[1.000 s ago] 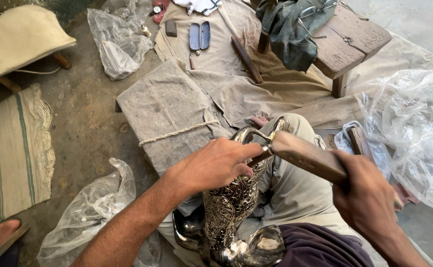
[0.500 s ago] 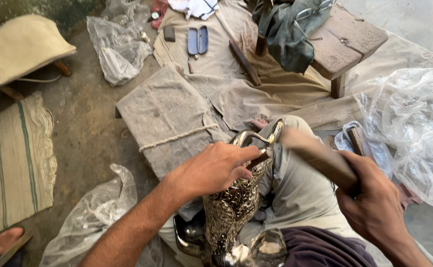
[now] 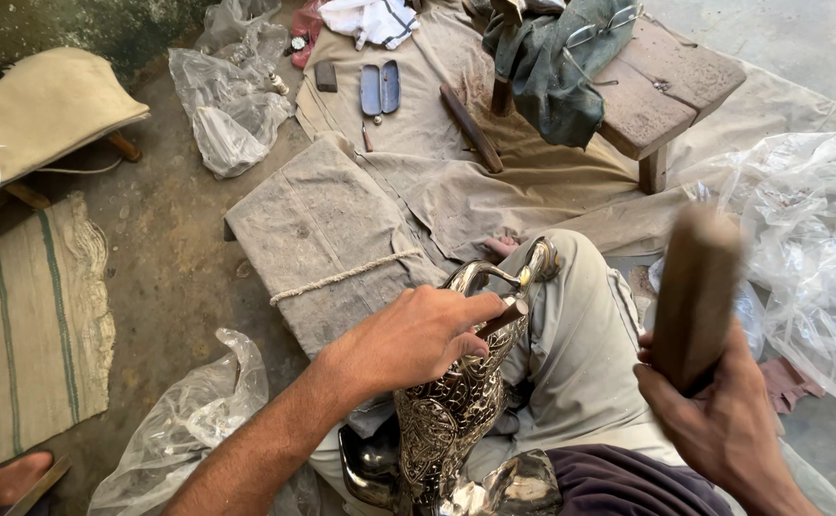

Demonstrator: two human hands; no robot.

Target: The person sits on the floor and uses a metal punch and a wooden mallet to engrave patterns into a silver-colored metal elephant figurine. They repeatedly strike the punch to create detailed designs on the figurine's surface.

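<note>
Raised since earlier: wooden mallet [image 3: 693, 291] in right hand [image 3: 724, 430] grip | left hand [image 3: 418, 334] grips punch [image 3: 502, 315] on engraved metal vessel [image 3: 451, 411]

Metal jug [image 3: 456, 411] at lower centre: silver, covered in fine engraved scale and leaf pattern, dark in grooves. Wooden mallet [image 3: 693, 296] at right: plain brown. Trousers [image 3: 580, 354]: pale khaki. Mat [image 3: 26, 325] at left edge: beige with thin green stripes. Cushion [image 3: 36, 115] at upper left: tan. Stool [image 3: 657, 96] at upper right: reddish brown. Cloth [image 3: 552, 57] on it: dark grey-green. Plastic bags [image 3: 810, 239]: clear, whitish. Floor cloth [image 3: 456, 191]: dusty beige.
</note>
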